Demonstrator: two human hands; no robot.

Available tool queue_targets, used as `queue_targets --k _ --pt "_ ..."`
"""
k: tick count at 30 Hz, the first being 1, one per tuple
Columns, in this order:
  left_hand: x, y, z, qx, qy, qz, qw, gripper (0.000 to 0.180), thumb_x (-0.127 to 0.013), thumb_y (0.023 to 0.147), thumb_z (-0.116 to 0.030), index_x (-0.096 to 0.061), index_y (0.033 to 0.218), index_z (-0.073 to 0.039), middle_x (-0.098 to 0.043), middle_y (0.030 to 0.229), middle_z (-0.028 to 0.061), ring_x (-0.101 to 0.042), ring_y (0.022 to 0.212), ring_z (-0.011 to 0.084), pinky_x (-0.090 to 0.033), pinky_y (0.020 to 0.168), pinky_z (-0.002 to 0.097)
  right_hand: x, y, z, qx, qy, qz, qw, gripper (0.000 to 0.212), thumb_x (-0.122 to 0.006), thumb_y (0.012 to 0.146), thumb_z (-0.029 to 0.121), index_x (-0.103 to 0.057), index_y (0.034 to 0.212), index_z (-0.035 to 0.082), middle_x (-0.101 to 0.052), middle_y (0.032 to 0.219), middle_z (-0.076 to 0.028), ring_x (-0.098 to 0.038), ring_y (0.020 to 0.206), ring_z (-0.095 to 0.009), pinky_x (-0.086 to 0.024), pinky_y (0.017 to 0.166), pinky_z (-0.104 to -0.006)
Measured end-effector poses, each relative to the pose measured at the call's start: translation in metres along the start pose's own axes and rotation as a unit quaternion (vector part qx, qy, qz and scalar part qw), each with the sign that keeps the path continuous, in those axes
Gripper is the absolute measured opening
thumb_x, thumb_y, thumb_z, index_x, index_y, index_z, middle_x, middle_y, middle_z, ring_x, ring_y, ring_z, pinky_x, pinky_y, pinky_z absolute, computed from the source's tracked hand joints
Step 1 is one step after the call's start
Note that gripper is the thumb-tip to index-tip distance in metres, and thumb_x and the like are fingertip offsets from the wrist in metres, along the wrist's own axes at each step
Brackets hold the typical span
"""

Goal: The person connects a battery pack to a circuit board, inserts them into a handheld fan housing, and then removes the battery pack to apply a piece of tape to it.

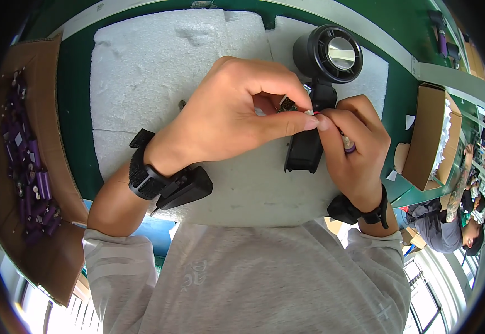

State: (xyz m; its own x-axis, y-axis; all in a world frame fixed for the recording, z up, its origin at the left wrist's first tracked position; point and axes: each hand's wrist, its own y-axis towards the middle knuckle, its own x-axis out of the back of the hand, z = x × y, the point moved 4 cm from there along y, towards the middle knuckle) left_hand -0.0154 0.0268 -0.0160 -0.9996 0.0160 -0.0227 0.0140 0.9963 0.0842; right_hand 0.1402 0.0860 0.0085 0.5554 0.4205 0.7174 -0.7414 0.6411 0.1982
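A black handheld fan (307, 54) lies on the white foam sheet, its round head at the far end and its handle (305, 153) toward me. Over the handle, my left hand (237, 108) is closed, thumb and forefinger pinching a small white connector (309, 112). A small circuit board (287, 104) shows just behind those fingertips. My right hand (359, 142) meets it there, thumb and forefinger pinched together by a short bit of red wire (317, 113). A purple battery cell (349, 146) peeks out between the right fingers, mostly hidden.
A cardboard box (42, 111) full of purple battery cells (28, 161) stands at left. The foam sheet (136, 72) covers the green bench (75, 128). At right is an open carton (420, 133) with white packing; a co-worker (443, 222) is beyond. Both wrists wear black straps, the left with a boxy unit (189, 188).
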Motion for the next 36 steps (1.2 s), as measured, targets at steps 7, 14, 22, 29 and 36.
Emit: queue_targets --k 7,14,22,29,36 --pt "0.0014 -0.0010 0.0051 0.078 -0.042 0.010 0.996 0.014 -0.069 0.077 0.007 -0.065 0.089 0.001 -0.061 0.083 0.0049 -0.059 0.074 0.0102 -0.049 0.065 0.0221 0.0016 0.0023 -0.0022 0.066 0.000 -0.032 0.997 0.015 -0.075 0.070 0.002 -0.069 0.084 0.005 -0.052 0.073 -0.005 -0.050 0.051 -0.012 -0.037 0.044 -0.0233" --pt "0.0056 -0.0002 0.0049 0.088 -0.055 0.053 0.993 0.028 -0.065 0.078 0.010 -0.063 0.104 0.001 -0.063 0.097 0.0068 -0.061 0.087 0.0126 -0.052 0.078 0.0241 0.0035 -0.0004 -0.0034 0.064 0.014 -0.003 0.998 0.017 -0.071 0.072 -0.001 -0.068 0.088 0.000 -0.052 0.075 -0.006 -0.048 0.057 -0.012 -0.036 0.049 -0.0229" --pt "0.0074 0.0013 0.0059 0.092 -0.132 0.071 0.984 0.040 -0.059 0.079 0.014 -0.058 0.116 0.001 -0.063 0.103 0.0089 -0.062 0.092 0.0134 -0.053 0.084 0.0261 0.0011 -0.0015 -0.0042 0.067 0.018 0.028 0.997 0.018 -0.072 0.070 -0.003 -0.069 0.087 0.001 -0.050 0.077 -0.005 -0.047 0.057 -0.011 -0.034 0.048 -0.0225" --pt "0.0085 0.0038 0.0022 0.092 -0.104 0.070 0.988 0.037 -0.059 0.078 0.015 -0.059 0.113 0.002 -0.063 0.102 0.0087 -0.062 0.092 0.0133 -0.053 0.081 0.0254 0.0003 -0.0021 -0.0046 0.053 0.019 0.038 0.998 0.018 -0.071 0.070 -0.004 -0.069 0.088 0.001 -0.050 0.076 -0.005 -0.047 0.056 -0.011 -0.034 0.048 -0.0226" --pt "0.0084 0.0030 0.0064 0.069 -0.107 0.061 0.990 0.034 -0.058 0.078 0.016 -0.059 0.109 0.001 -0.062 0.101 0.0078 -0.062 0.092 0.0139 -0.053 0.081 0.0254 -0.0001 -0.0008 -0.0038 0.040 0.026 0.043 0.998 0.017 -0.071 0.071 -0.003 -0.069 0.087 0.001 -0.049 0.076 -0.005 -0.047 0.056 -0.011 -0.034 0.049 -0.0227"
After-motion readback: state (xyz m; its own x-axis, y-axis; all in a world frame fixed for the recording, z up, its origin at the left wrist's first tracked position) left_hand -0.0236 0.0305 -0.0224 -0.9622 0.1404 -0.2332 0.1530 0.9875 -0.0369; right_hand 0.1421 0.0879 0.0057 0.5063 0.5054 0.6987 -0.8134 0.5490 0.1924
